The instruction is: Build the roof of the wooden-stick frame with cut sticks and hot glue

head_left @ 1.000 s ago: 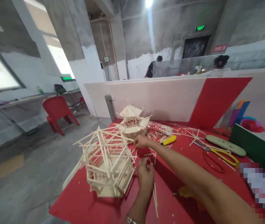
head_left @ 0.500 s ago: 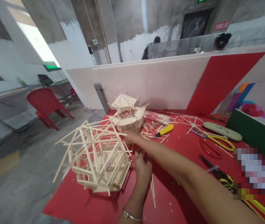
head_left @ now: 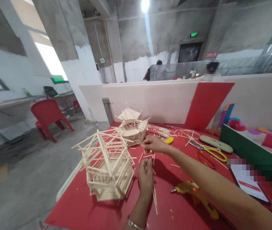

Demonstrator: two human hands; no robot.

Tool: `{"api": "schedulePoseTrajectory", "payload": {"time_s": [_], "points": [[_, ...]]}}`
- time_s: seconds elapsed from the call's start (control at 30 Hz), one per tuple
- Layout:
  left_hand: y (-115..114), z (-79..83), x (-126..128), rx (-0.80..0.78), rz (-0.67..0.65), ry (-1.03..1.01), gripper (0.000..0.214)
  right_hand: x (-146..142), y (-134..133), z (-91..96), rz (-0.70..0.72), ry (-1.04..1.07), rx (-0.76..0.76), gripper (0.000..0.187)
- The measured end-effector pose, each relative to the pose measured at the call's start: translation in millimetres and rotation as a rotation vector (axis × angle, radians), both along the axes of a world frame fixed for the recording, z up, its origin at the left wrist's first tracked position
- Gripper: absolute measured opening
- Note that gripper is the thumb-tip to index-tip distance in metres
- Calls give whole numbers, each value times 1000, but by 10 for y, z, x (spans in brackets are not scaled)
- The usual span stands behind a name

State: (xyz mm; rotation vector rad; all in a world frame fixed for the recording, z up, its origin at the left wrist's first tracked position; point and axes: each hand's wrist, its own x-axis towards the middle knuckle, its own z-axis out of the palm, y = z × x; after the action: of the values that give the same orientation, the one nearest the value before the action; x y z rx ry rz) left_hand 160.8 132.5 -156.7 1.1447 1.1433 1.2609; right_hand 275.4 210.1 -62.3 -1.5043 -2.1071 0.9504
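My left hand is closed around a small bundle of thin wooden sticks whose ends trail down toward me over the red table. It rests just right of a large stick-built frame model. My right hand reaches forward with fingers pinched on a loose stick among the scattered sticks, close beside a smaller finished pagoda model.
A yellow glue gun lies at the near right. A yellow utility knife, yellow-handled pliers, a pale oval board and a phone lie farther right. A white-and-red partition backs the table. A red chair stands left. Two people are behind the partition.
My right hand has drawn back from the frame model's edge to the loose sticks beside the pagoda. The view shifted, bringing the glue gun and phone into sight.
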Motion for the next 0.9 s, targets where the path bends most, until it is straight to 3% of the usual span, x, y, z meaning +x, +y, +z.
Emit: {"api": "schedulePoseTrajectory", "payload": {"time_s": [0.13,0.3,0.4,0.57,0.63,0.7,0.77,0.9], "points": [[-267,320,-20,-60,-62,-333,45,153,-589,227,58,140,59,37],[-625,862,-334,-53,-201,-336,46,-12,-1020,581,172,448,140,23],[-671,1248,-692,-18,-205,-175,47,-305,-1042,873,229,560,190,19],[-454,2064,-1375,316,-86,216,43,-887,-776,1383,264,630,355,19],[-386,2323,-1558,284,-97,249,38,-1043,-652,1521,290,657,405,21],[-350,2467,-1665,234,-154,261,37,-1134,-564,1593,347,674,389,24],[-308,2510,-1726,219,-201,276,36,-1176,-508,1608,374,684,362,27],[-58,2503,-1823,376,-97,378,33,-1219,-379,1588,238,677,402,30]]}}
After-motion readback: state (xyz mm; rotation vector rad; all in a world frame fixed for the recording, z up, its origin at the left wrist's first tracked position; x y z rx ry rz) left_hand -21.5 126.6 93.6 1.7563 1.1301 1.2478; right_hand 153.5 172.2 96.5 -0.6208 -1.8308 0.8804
